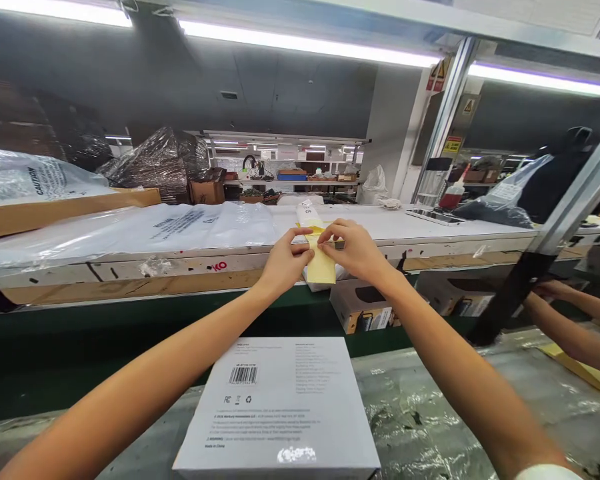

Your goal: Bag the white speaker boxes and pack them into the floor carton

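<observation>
At the front edge of the white shelf, my left hand pinches a yellow paper strip from the left side. Opposite it, my right hand has thumb and forefinger closed on the same strip near its upper part. The strip's lower end hangs down past the shelf edge. Behind the fingers lies a white roll or packet with printing, partly hidden. Below my forearms sits a white printed box, its barcode and text facing up, touched by neither hand.
Flat plastic bags cover the shelf's left part. Under the shelf stand a printed carton and another carton. A metal post slants at right, with another person's arms beyond. A red bottle stands on the shelf.
</observation>
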The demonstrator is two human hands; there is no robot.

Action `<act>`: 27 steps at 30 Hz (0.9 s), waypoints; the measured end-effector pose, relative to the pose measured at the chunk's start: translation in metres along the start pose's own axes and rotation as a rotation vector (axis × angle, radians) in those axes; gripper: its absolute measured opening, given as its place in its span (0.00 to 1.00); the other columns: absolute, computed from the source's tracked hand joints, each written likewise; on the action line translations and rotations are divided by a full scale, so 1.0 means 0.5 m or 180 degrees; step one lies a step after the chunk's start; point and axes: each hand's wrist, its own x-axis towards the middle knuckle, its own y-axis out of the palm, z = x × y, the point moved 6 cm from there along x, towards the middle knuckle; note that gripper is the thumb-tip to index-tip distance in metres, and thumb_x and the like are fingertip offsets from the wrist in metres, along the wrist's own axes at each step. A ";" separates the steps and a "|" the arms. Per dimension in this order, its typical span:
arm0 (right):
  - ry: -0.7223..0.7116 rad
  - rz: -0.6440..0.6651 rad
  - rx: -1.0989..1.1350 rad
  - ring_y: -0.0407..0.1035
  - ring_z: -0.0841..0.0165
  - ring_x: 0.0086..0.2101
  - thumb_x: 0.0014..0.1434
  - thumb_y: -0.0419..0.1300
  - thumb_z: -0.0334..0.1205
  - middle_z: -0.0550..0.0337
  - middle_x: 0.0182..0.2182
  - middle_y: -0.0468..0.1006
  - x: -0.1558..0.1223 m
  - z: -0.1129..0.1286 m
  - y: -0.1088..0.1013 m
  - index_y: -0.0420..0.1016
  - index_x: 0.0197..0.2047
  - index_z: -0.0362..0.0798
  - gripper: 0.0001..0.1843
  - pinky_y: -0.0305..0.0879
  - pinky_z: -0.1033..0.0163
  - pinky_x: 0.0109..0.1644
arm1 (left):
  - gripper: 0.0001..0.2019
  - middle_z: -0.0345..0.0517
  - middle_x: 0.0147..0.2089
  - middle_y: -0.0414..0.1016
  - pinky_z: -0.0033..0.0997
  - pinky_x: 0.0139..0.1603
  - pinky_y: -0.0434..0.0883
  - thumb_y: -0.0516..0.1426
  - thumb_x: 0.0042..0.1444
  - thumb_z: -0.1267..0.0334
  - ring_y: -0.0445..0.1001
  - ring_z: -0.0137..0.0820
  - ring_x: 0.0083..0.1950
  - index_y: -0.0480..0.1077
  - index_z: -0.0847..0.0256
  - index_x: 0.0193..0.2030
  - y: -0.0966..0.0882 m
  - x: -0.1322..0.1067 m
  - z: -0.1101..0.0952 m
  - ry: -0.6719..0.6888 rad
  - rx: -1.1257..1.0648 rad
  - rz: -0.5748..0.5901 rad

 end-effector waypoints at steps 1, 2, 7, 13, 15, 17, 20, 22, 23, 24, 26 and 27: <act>0.0005 -0.0042 0.0003 0.73 0.58 0.42 0.62 0.64 0.31 0.56 0.37 0.80 -0.004 0.005 -0.004 0.80 0.35 0.50 0.05 0.66 0.52 0.48 | 0.24 0.44 0.39 0.87 0.34 0.49 0.76 0.62 0.60 0.71 0.83 0.35 0.44 0.70 0.60 0.63 0.000 0.000 -0.002 -0.0027 0.0039 0.0045; 0.0012 -0.0101 0.0034 0.72 0.58 0.42 0.61 0.65 0.31 0.56 0.37 0.79 -0.010 0.012 -0.011 0.80 0.35 0.50 0.05 0.66 0.53 0.48 | 0.25 0.44 0.39 0.87 0.35 0.50 0.76 0.63 0.61 0.70 0.83 0.35 0.44 0.69 0.60 0.65 -0.002 -0.001 -0.006 -0.0055 0.0078 0.0130; 0.0204 -0.0045 0.0648 0.72 0.64 0.37 0.63 0.65 0.37 0.60 0.35 0.80 -0.069 0.075 -0.051 0.80 0.35 0.51 0.03 0.67 0.58 0.40 | 0.29 0.52 0.48 0.88 0.42 0.58 0.78 0.63 0.68 0.57 0.86 0.42 0.53 0.65 0.56 0.73 -0.053 -0.069 -0.038 -0.0071 0.0463 0.0897; 0.0467 0.1342 0.1628 0.72 0.67 0.32 0.68 0.65 0.44 0.64 0.32 0.82 -0.151 0.200 -0.018 0.83 0.37 0.53 0.08 0.67 0.61 0.35 | 0.31 0.53 0.74 0.74 0.60 0.77 0.66 0.74 0.54 0.46 0.68 0.57 0.77 0.80 0.48 0.65 -0.201 -0.280 -0.053 0.0114 0.0937 0.1197; 0.0400 0.1851 0.1714 0.74 0.66 0.35 0.69 0.65 0.42 0.64 0.35 0.84 -0.175 0.245 0.015 0.82 0.37 0.54 0.07 0.69 0.60 0.38 | 0.49 0.55 0.81 0.63 0.65 0.78 0.63 0.80 0.38 0.44 0.59 0.64 0.82 0.76 0.45 0.70 -0.225 -0.342 -0.024 0.0102 0.1020 0.1379; 0.0316 0.2097 0.1636 0.75 0.65 0.37 0.69 0.65 0.38 0.63 0.37 0.83 -0.190 0.278 0.043 0.81 0.37 0.54 0.06 0.70 0.60 0.40 | 0.59 0.59 0.83 0.57 0.68 0.78 0.61 0.81 0.32 0.41 0.54 0.66 0.83 0.71 0.45 0.75 -0.232 -0.384 0.012 0.0211 0.1039 0.1435; 0.0252 0.2193 0.1414 0.75 0.63 0.39 0.67 0.66 0.36 0.61 0.38 0.81 -0.200 0.303 0.066 0.79 0.36 0.54 0.06 0.70 0.58 0.41 | 0.58 0.62 0.80 0.57 0.67 0.80 0.56 0.77 0.41 0.38 0.52 0.63 0.83 0.63 0.47 0.79 -0.219 -0.415 0.054 0.0522 0.0932 0.1292; 0.0290 0.2231 0.1261 0.74 0.62 0.41 0.67 0.68 0.37 0.61 0.39 0.80 -0.203 0.309 0.071 0.79 0.36 0.54 0.06 0.69 0.57 0.43 | 0.56 0.61 0.79 0.56 0.66 0.81 0.55 0.75 0.46 0.38 0.51 0.61 0.82 0.61 0.46 0.79 -0.207 -0.423 0.067 0.0680 0.0900 0.1200; 0.0314 0.2255 0.1194 0.74 0.61 0.42 0.68 0.67 0.37 0.61 0.39 0.79 -0.204 0.311 0.072 0.78 0.36 0.54 0.06 0.68 0.56 0.44 | 0.55 0.60 0.79 0.55 0.65 0.81 0.56 0.75 0.47 0.38 0.51 0.61 0.82 0.60 0.45 0.79 -0.201 -0.426 0.070 0.0721 0.0902 0.1195; 0.0339 0.2278 0.1136 0.73 0.60 0.43 0.68 0.67 0.37 0.61 0.39 0.79 -0.204 0.313 0.071 0.78 0.36 0.54 0.06 0.68 0.56 0.45 | 0.54 0.59 0.79 0.54 0.64 0.81 0.56 0.74 0.48 0.38 0.50 0.61 0.82 0.60 0.44 0.79 -0.196 -0.428 0.071 0.0743 0.0913 0.1207; 0.0396 0.2319 0.1052 0.72 0.59 0.44 0.68 0.66 0.37 0.60 0.39 0.79 -0.204 0.319 0.067 0.77 0.36 0.54 0.07 0.67 0.54 0.48 | 0.52 0.58 0.79 0.53 0.64 0.80 0.56 0.73 0.50 0.38 0.50 0.61 0.82 0.59 0.43 0.79 -0.193 -0.429 0.070 0.0765 0.0918 0.1227; 0.0449 0.2369 0.1011 0.71 0.59 0.45 0.69 0.65 0.38 0.60 0.39 0.78 -0.204 0.322 0.066 0.77 0.37 0.53 0.07 0.66 0.54 0.49 | 0.52 0.57 0.79 0.53 0.64 0.80 0.57 0.73 0.50 0.37 0.50 0.61 0.82 0.59 0.42 0.79 -0.193 -0.429 0.069 0.0776 0.0903 0.1236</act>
